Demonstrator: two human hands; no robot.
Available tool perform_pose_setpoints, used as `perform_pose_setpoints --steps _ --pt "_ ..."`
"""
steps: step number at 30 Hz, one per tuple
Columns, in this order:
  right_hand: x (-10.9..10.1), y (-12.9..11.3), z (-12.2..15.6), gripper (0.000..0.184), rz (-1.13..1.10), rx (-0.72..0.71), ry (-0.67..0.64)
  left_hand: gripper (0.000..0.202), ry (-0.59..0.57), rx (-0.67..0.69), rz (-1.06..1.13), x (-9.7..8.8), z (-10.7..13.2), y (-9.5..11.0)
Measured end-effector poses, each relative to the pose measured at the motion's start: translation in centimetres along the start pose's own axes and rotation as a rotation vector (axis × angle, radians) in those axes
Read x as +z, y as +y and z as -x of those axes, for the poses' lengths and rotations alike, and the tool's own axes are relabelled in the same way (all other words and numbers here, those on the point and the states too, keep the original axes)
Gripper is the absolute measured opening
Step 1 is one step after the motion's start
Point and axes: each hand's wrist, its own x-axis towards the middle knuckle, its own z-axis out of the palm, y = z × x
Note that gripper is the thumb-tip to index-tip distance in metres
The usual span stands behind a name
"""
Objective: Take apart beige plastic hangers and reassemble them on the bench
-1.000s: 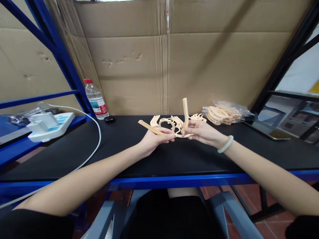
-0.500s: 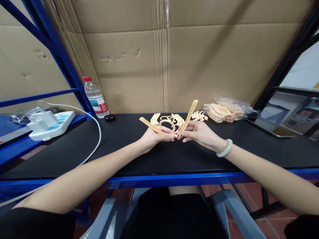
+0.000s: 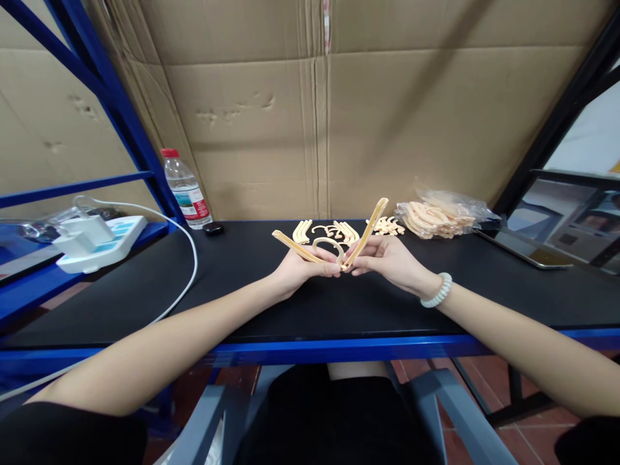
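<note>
Both hands meet above the black tabletop, pinching the inner ends of beige plastic clothes hanger parts. My left hand (image 3: 299, 270) is closed on the left hanger arm (image 3: 289, 243), a strip slanting up to the left. Closed too, my right hand (image 3: 390, 261) grips the right hanger arm (image 3: 371, 225), which rises steeply to the right. Between them a curved hook (image 3: 330, 241) arches at the joint. Fingers partly hide where the pieces meet, so I cannot tell how they are joined. Behind lie loose arms (image 3: 303, 231) and loose hooks (image 3: 323, 228).
Small beige parts (image 3: 389, 226) lie beside a plastic bag of beige pieces (image 3: 436, 217). A tablet-like slab (image 3: 527, 250) is at right. On the left stand a water bottle (image 3: 186, 194), a black object (image 3: 213, 228), and a power strip (image 3: 104, 245) with a white cable (image 3: 194, 271).
The hook and both arms have shifted slightly right and down at the joint, and the right arm leans a little more to the right. Both hands keep their grip.
</note>
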Motion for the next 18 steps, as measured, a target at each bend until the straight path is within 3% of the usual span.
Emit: perform_pose_setpoints --steps 18 --pt "1.1 -0.3 0.1 0.023 -0.036 -0.079 0.132 0.019 0.192 0.141 -0.014 1.5 0.7 0.0"
